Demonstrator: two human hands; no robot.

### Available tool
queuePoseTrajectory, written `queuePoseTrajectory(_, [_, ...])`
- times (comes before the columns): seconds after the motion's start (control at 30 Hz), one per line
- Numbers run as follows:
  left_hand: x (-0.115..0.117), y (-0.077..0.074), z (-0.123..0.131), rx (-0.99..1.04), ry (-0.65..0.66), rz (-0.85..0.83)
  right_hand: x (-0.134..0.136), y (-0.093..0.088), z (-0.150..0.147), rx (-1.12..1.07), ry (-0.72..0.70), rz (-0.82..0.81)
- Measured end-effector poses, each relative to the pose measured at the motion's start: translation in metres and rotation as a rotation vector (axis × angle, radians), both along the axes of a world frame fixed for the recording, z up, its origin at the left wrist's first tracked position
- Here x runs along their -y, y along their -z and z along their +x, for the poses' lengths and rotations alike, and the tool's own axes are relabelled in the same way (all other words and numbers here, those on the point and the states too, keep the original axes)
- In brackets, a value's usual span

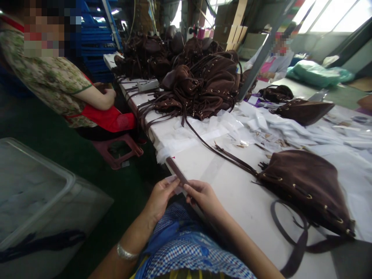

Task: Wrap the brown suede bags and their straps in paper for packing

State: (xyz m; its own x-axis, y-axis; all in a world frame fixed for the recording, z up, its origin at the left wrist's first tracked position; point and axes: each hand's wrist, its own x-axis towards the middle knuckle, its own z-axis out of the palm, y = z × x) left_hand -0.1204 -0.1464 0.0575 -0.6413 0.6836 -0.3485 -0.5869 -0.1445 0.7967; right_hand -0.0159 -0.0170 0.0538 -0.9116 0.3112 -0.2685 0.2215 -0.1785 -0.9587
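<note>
A narrow brown strap (176,173) sticks up at the near edge of the white table (232,186). My left hand (161,197) pinches it from the left, with a small pale slip of wrapping at the fingertips. My right hand (203,195) pinches the same strap from the right, fingers closed on it. A brown drawstring bag (308,188) lies on the table to the right of my hands, its long strap (293,236) looping toward me.
A pile of brown bags (200,83) fills the far table. White wrappers (261,128) litter the middle. A seated person (55,77) works at the left on a red stool (117,149). A clear plastic bin (37,193) stands on the floor at left. Another person (276,58) sits far right.
</note>
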Motion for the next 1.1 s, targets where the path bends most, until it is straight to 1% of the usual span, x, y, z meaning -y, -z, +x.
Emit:
queuePoseTrajectory(0.13, [-0.004, 0.006, -0.009, 0.110, -0.204, 0.010, 0.002, -0.007, 0.014, -0.001, 0.067, 0.086])
queuePoseTrajectory(0.23, [-0.006, 0.003, -0.020, 0.192, -0.338, 0.031, 0.007, -0.012, 0.033, -0.011, 0.070, 0.151])
queuePoseTrajectory(0.3, [-0.006, -0.001, -0.024, 0.219, -0.391, 0.029, 0.009, -0.014, 0.045, -0.007, 0.062, 0.255])
queuePoseTrajectory(0.37, [-0.007, -0.005, -0.026, 0.229, -0.411, 0.019, 0.011, -0.013, 0.055, -0.004, 0.053, 0.353])
queuePoseTrajectory(0.47, [-0.009, -0.008, -0.027, 0.231, -0.427, 0.004, 0.012, -0.011, 0.062, 0.004, 0.038, 0.410])
queuePoseTrajectory(0.7, [-0.013, -0.006, -0.023, 0.215, -0.402, -0.017, 0.012, -0.014, 0.061, -0.020, 0.040, 0.487])
queuePoseTrajectory(0.8, [-0.012, -0.007, -0.019, 0.192, -0.361, -0.001, 0.013, -0.013, 0.059, -0.038, 0.106, 0.488])
queuePoseTrajectory(0.87, [-0.012, -0.008, -0.015, 0.178, -0.313, 0.007, 0.015, -0.011, 0.056, -0.054, 0.184, 0.441])
queuePoseTrajectory(0.97, [-0.013, -0.009, -0.004, 0.154, -0.236, 0.011, 0.017, -0.010, 0.048, -0.097, 0.263, 0.291])
queuePoseTrajectory(1.03, [-0.013, -0.011, 0.005, 0.109, -0.180, 0.024, 0.017, -0.011, 0.041, -0.123, 0.269, 0.213])
queuePoseTrajectory(1.1, [-0.013, -0.012, 0.014, 0.060, -0.120, 0.035, 0.017, -0.014, 0.034, -0.128, 0.252, 0.176])
